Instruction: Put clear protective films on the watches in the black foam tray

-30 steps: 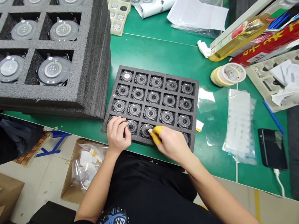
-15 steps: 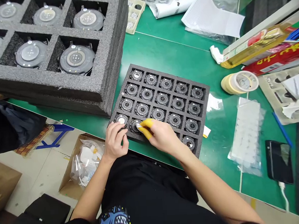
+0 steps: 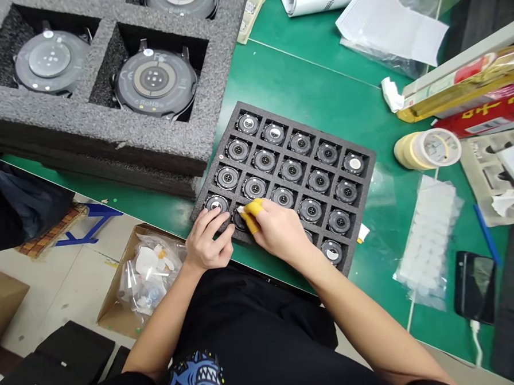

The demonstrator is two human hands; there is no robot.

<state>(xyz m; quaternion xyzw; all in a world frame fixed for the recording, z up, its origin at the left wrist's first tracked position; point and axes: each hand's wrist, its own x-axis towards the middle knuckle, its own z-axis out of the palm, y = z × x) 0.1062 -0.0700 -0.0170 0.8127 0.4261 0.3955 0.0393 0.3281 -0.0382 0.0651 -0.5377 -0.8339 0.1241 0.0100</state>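
Note:
A black foam tray [image 3: 370,172] lies on the green table, with round watch bodies [image 3: 291,170] set back side up in its cells. My right hand [image 3: 280,228], with yellow finger cots on thumb and forefinger, pinches a small white wad [image 3: 240,209], perhaps a wipe, against a watch in the front row. That watch is mostly hidden under the fingers. My left hand [image 3: 210,239] rests bent at the tray's front left corner, fingertips by the corner watch [image 3: 217,204]; its fingers are slightly apart and I see nothing held.
Thick foam trays [image 3: 159,141] with larger watches are stacked at the left. On the right are tape rolls [image 3: 429,149], a plastic sheet of white pieces [image 3: 429,238], a phone [image 3: 475,287] on a cable and a blue pen [image 3: 487,235]. Below the table edge stands a carton [image 3: 110,298].
The view has shifted, so the small tray sits further right and the foam stack looks nearer. My right hand stays at the same watch, its fingers slightly turned; my left hand stays beside it.

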